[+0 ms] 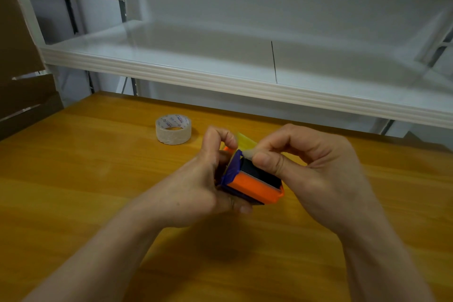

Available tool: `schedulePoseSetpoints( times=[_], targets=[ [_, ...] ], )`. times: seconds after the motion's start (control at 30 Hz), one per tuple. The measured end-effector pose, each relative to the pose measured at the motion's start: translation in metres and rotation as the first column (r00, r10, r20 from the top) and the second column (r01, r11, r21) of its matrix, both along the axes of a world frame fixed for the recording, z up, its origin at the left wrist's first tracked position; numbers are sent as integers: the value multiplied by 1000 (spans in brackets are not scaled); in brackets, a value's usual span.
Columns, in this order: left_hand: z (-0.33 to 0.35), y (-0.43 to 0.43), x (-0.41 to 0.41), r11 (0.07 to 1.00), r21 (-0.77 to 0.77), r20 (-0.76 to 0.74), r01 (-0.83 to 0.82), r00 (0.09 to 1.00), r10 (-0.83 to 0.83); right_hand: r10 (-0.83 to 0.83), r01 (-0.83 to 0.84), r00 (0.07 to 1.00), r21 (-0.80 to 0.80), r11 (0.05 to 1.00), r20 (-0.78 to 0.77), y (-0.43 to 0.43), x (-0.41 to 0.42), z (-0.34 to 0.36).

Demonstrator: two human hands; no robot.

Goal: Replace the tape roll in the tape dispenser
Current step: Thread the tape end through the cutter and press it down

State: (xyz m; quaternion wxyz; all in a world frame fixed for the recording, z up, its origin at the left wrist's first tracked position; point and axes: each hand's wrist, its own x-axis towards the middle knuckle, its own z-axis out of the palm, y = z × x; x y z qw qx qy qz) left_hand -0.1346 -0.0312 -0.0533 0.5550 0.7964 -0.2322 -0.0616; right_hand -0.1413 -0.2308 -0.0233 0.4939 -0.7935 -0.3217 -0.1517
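An orange, blue and black tape dispenser (255, 185) is held just above the wooden table (98, 179). My left hand (196, 189) grips its left side from below. My right hand (306, 167) pinches a pale strip of tape end (248, 154) at the dispenser's top between thumb and forefinger. A yellow flap (245, 141) sticks up behind the fingers. A clear tape roll (173, 129) with a printed white core lies flat on the table, apart from both hands, to the far left of them.
A white metal shelf (220, 76) runs across above the back of the table. Brown cardboard (22, 81) stands at the left edge.
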Motion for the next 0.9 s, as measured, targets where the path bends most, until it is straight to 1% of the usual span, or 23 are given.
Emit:
schedulePoseSetpoints(
  times=[0.2,0.37,0.5,0.8,0.9],
  targets=[
    [2,2,0,1000,2,-10,-6,1000,6,2,-2,1000,-18,1000,8,-6,2,1],
    [3,2,0,1000,13,17,-26,1000,26,54,-53,998,-60,997,23,-12,3,2],
    [5,5,-1,999,7,35,-41,999,41,94,-94,996,-39,995,1,-11,0,2],
    [4,0,-2,1000,15,42,-17,999,16,53,-53,998,23,998,31,-1,-2,3],
    [5,0,-3,1000,21,54,-11,998,10,55,-56,997,10,998,52,1,-2,3]
  ],
)
